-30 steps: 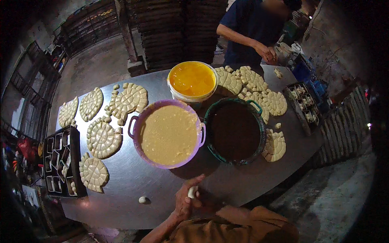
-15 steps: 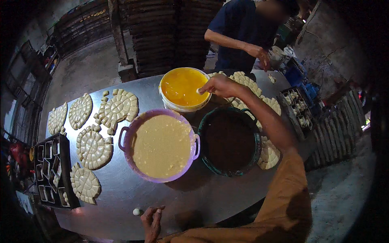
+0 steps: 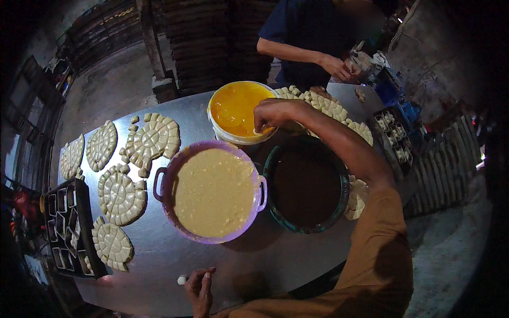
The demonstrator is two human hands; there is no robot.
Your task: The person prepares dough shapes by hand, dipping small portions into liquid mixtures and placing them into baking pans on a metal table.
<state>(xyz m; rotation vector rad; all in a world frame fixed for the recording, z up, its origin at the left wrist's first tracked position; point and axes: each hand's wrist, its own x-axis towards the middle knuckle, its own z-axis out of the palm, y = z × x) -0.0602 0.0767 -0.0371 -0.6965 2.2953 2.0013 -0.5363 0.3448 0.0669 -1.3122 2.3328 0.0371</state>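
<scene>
Dough ball [image 3: 182, 280] lies on the near part of the worktop [image 3: 143, 286], just beside the left hand [image 3: 200, 286], whose grip is loosely open with fingers parted. Over the right rim of a white bucket [image 3: 233, 138] of yellow liquid [image 3: 237, 106], the right hand [image 3: 274, 114] points its bent fingers down; whether that grip holds anything cannot be told. Nearer stands a purple tub [image 3: 212, 240] of pale batter [image 3: 212, 191].
</scene>
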